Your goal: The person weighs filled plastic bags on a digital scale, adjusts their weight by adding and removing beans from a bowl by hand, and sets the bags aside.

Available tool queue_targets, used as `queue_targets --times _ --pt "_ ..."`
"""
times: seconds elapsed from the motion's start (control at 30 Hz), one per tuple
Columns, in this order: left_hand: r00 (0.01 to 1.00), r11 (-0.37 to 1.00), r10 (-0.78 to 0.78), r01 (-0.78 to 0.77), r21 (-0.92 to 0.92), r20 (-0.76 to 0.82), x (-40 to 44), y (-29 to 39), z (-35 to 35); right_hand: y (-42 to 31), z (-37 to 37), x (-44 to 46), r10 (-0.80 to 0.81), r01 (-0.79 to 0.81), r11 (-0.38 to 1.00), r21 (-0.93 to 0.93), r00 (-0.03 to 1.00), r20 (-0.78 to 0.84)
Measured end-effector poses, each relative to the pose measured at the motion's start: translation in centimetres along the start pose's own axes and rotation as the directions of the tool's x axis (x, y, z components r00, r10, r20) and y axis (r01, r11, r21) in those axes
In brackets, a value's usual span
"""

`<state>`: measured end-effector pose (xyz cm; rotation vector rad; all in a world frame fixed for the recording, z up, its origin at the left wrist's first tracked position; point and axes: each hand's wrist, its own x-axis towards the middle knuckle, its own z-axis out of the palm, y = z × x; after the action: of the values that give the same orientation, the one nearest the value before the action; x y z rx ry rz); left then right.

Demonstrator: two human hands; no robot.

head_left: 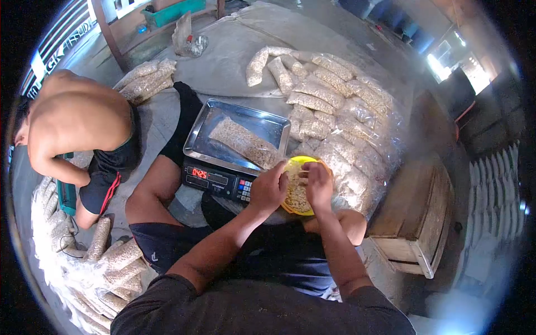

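A clear plastic bag (243, 140) of pale, puffed-looking pieces lies aslant on the metal tray (207, 114) of a digital scale (212, 181), whose red display reads 0.425. My left hand (269, 187) is closed at the bag's near right end, seemingly gripping it; its fingertips are partly hidden. Just to the right, my right hand (318, 187) hovers over a yellow bowl (301, 211) with similar loose pieces inside. Its fingers are curled together, and what they hold is too small to make out.
Filled bags (329, 95) are heaped beyond the bowl, and more bags (120, 268) lie at lower left. Another person (81, 117) bends over a green device (66, 192) on the left. A wooden crate (413, 218) stands at right.
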<state>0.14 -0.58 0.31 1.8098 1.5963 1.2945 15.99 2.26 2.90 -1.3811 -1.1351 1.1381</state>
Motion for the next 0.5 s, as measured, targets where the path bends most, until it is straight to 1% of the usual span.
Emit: queue_targets --times 0.03,0.07,0.1,0.13,0.17,0.2,0.23,0.27,0.3,0.33,0.37,0.4,0.47,0.5 --pt "0.999 1.0 -0.01 0.01 -0.008 0.034 -0.4 0.2 -0.1 3.6 -1.3 1.6 -0.075 0.094 0.942 -0.323 0.995 0.069" --pt "0.998 1.0 -0.018 0.018 -0.013 0.063 -0.5 0.4 -0.4 6.5 -2.5 2.6 -0.126 0.197 0.713 -0.673 0.98 0.153" --pt "0.988 0.998 -0.034 0.041 -0.04 0.15 -0.7 1.2 -1.5 8.2 -3.4 3.0 -0.141 0.253 0.51 -0.822 0.967 0.21" --pt "0.971 0.995 -0.056 0.073 -0.064 0.233 -1.4 2.4 -3.1 9.3 -4.1 3.2 -0.186 0.298 0.402 -0.866 0.952 0.242" --pt "0.945 0.989 -0.087 0.118 -0.083 0.315 -2.6 3.1 -4.3 9.7 -4.7 3.1 -0.281 0.328 0.492 -0.806 0.937 0.21" --pt "0.887 0.959 -0.183 0.256 -0.123 0.424 -4.1 3.2 -5.2 10.1 -5.0 2.7 -0.361 0.361 0.577 -0.733 0.918 0.167" --pt "0.805 0.907 -0.269 0.397 -0.143 0.529 -5.8 3.1 -6.2 8.1 -4.4 2.4 -0.162 0.179 0.678 -0.713 0.982 0.093" --pt "0.701 0.834 -0.342 0.534 -0.143 0.625 -7.5 2.8 -7.2 9.9 -5.0 3.3 -0.208 0.225 0.666 -0.712 0.972 0.112" --pt "0.634 0.87 -0.304 0.489 -0.064 0.711 -9.8 0.7 -6.9 11.6 -5.5 4.1 -0.254 0.269 0.65 -0.71 0.958 0.13" --pt "0.553 0.902 -0.272 0.433 0.007 0.788 -12.5 -3.1 -5.6 8.8 -4.6 3.9 -0.124 0.183 0.599 -0.779 0.983 0.135" --pt "0.459 0.93 -0.238 0.362 0.064 0.856 -14.0 -5.4 -5.4 10.2 -5.0 4.9 -0.13 0.209 0.55 -0.808 0.978 0.165" --pt "0.436 0.94 -0.247 0.326 0.103 0.865 -13.8 -5.0 -5.9 7.9 -4.4 4.6 -0.133 0.26 0.49 -0.832 0.966 0.223" --pt "0.386 0.959 -0.241 0.234 0.158 0.891 -11.6 -3.4 -5.1 8.1 -4.4 5.1 -0.01 0.217 0.553 -0.805 0.967 0.254" --pt "0.426 0.96 -0.184 0.273 0.068 0.886 -11.1 -3.3 -4.4 8.0 -4.3 4.9 -0.005 0.251 0.523 -0.815 0.956 0.292"
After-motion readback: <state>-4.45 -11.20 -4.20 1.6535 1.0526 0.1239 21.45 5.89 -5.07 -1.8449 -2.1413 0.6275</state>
